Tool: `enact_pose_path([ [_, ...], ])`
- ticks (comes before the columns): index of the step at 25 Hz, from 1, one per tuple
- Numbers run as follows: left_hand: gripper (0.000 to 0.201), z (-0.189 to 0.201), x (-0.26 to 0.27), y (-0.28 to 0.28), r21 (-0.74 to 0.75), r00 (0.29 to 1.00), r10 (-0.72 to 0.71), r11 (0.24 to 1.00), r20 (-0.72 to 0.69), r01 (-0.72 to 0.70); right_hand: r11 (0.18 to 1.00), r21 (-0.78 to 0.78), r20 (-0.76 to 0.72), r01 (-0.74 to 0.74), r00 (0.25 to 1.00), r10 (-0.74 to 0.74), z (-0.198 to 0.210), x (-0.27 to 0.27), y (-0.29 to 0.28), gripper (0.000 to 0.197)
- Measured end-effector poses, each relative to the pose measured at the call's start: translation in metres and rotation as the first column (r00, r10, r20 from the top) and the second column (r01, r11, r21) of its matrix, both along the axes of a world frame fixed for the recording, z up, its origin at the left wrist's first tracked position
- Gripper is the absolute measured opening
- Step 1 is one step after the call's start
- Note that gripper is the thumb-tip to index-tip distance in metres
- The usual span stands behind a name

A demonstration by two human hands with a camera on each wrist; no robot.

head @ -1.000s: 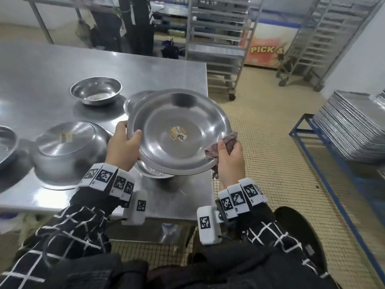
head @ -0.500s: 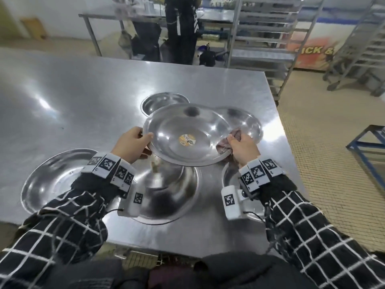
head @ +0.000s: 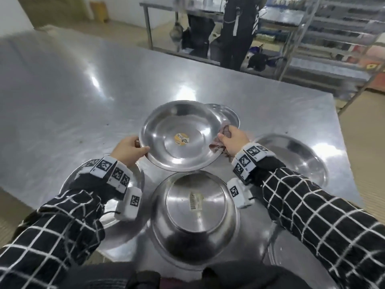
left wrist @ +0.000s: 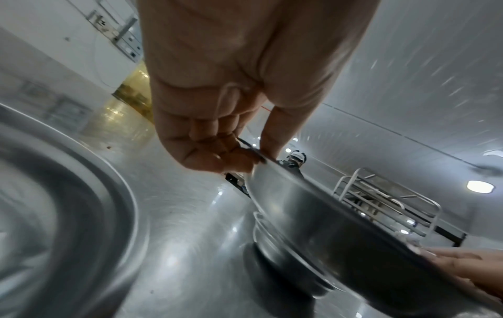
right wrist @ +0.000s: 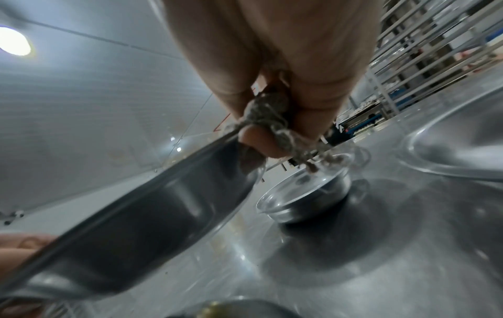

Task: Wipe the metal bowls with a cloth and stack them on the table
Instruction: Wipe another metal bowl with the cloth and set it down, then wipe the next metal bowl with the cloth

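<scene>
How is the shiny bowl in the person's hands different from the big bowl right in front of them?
The held bowl faces up, so its inside shows; the near bowl lies upside down, base up. The held bowl is gripped at its rim by the left hand and the right hand, which also holds the cloth; the near bowl rests untouched on the table. The held bowl's sticker is round and orange, the near bowl's pale and oblong. Both are shiny metal.

We see a shiny silver bowl (head: 179, 138) between our hands with a yellow and white sticker (head: 181, 139) in its middle. By our right hand (head: 234, 140) is a pinkish-brown cloth (head: 220, 140). Our sleeves (head: 325, 213) are black with white squares. The table (head: 83, 101) is shiny grey.
</scene>
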State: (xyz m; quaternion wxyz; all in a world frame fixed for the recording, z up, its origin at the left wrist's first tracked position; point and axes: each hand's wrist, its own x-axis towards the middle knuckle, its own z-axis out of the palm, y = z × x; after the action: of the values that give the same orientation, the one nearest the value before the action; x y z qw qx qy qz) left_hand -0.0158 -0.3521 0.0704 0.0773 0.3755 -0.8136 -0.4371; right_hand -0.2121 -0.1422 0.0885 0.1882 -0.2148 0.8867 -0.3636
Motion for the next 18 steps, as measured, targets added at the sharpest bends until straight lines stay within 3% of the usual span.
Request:
enact_pose_path([
  [7,0.01,-0.02,0.003,-0.054,-0.088,0.984,0.047,0.996,0.171,-0.032,0.952,0.206,-0.108,-0.225,0.962,0.251,-0.02,-0.029,-0.077,0.017],
  [14,0.033,-0.048,0.005,-0.083,-0.13,0.948,0.067,0.991,0.312,-0.028,0.937,0.244,-0.073,-0.251,0.959,0.276,-0.038,-0.038,-0.109,0.031],
  [18,0.03,-0.057,0.004,-0.092,-0.141,0.932,0.051,0.99,0.358,0.0,0.93,0.286,-0.088,-0.231,0.96,0.266,-0.047,-0.042,-0.121,0.026],
])
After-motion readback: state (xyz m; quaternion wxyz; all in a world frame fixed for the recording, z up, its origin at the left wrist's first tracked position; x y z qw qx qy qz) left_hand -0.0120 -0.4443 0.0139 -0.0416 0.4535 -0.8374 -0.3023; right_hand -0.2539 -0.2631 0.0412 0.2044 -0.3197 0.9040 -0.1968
